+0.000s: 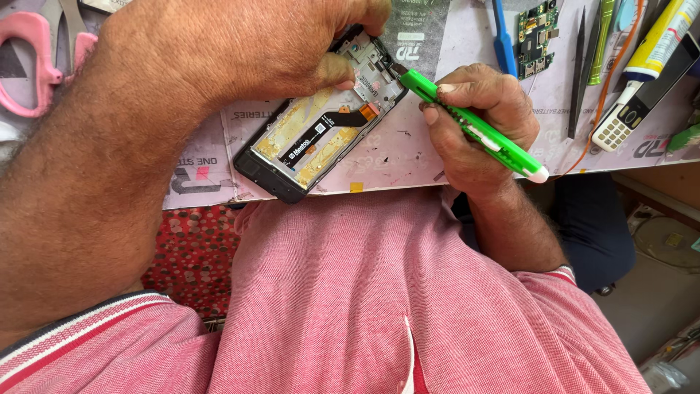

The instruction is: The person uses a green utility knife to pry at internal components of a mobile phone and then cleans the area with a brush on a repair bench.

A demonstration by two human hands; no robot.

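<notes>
Messy pale worktable (408, 157) with an opened phone frame (321, 124) lying on it.

At about 11 o'clock the left hand (240, 44) presses down on the frame's top end, fingers curled close together, thumb on the metal. From 3 o'clock the right hand (477, 124) pinches a green utility knife (474, 128), its tip touching the frame's top corner. Pink scissors (40, 62) lie at 10 o'clock. A green circuit board (538, 33), maybe from this phone, sits at 1 o'clock.
</notes>
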